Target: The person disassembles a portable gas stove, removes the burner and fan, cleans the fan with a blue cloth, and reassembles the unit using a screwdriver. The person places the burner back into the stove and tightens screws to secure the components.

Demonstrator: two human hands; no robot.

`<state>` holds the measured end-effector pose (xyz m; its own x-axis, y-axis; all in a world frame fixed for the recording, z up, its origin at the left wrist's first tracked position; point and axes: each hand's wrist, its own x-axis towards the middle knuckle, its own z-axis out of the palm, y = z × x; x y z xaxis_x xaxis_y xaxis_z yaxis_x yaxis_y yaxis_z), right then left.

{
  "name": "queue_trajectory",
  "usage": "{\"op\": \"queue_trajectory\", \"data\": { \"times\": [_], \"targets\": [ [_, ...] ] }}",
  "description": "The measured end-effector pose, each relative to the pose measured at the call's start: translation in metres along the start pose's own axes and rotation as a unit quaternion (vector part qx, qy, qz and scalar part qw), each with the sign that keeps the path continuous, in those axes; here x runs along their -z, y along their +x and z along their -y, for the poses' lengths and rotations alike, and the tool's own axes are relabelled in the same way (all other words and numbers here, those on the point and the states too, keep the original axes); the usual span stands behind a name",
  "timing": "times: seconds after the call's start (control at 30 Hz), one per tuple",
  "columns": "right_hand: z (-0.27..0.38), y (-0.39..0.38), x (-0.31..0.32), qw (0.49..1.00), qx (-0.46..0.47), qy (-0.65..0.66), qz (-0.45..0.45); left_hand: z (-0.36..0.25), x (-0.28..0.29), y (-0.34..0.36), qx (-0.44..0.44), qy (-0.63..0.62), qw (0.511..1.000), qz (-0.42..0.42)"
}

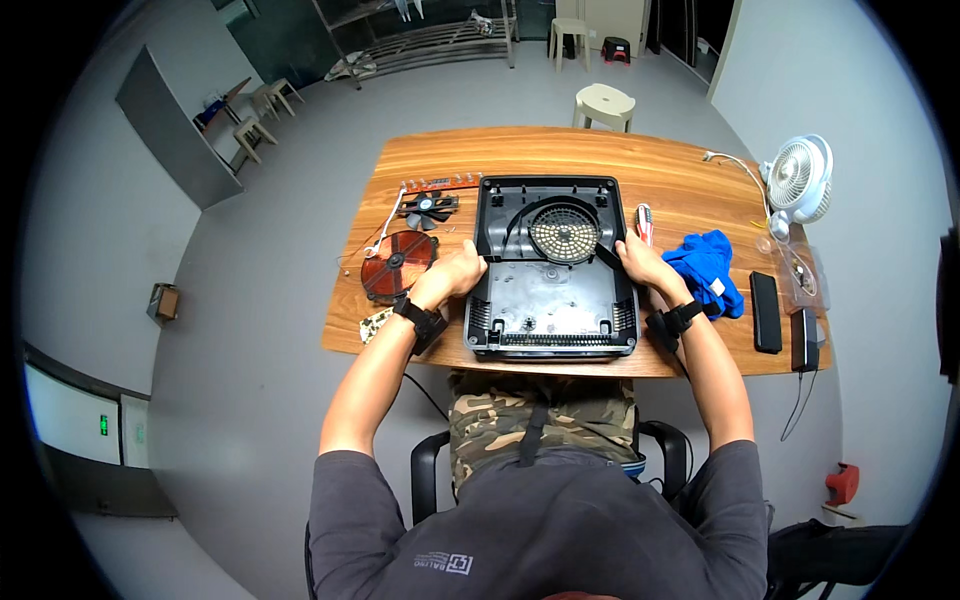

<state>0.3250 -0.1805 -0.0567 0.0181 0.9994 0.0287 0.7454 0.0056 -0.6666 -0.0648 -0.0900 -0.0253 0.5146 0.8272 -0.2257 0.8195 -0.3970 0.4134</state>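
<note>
A black plastic housing (540, 305) lies open side up on the wooden table (670, 150), with a round grille in its upper part. My left hand (460, 270) grips its left edge with fingers curled, and my right hand (642, 262) grips the right edge. Left of the housing are a small fan (428, 210), a round red-brown disc part (390, 265), an orange strip board (440, 184) and a partly hidden circuit board (375, 325). To the right lie a red-and-silver tool (645, 222) and a crumpled blue cloth (705, 270).
A white fan (798, 180), a clear plastic box (810, 280), two black oblong objects (766, 312) and cables occupy the table's right side. A cream stool (603, 100) stands behind the table. Further back are a metal rack (420, 45) and more stools. A chair arm (425, 465) is below me.
</note>
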Motion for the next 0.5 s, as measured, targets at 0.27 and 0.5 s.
{"op": "queue_trajectory", "data": {
  "times": [0.27,0.5],
  "targets": [
    [-0.010,0.010,-0.001,0.999,-0.038,-0.036,-0.008,-0.021,0.017,-0.008,0.025,0.027,0.999,0.002],
    [0.058,-0.005,0.057,0.978,-0.102,-0.177,-0.051,0.000,0.065,-0.060,0.053,-0.024,0.993,-0.099]
  ]
}}
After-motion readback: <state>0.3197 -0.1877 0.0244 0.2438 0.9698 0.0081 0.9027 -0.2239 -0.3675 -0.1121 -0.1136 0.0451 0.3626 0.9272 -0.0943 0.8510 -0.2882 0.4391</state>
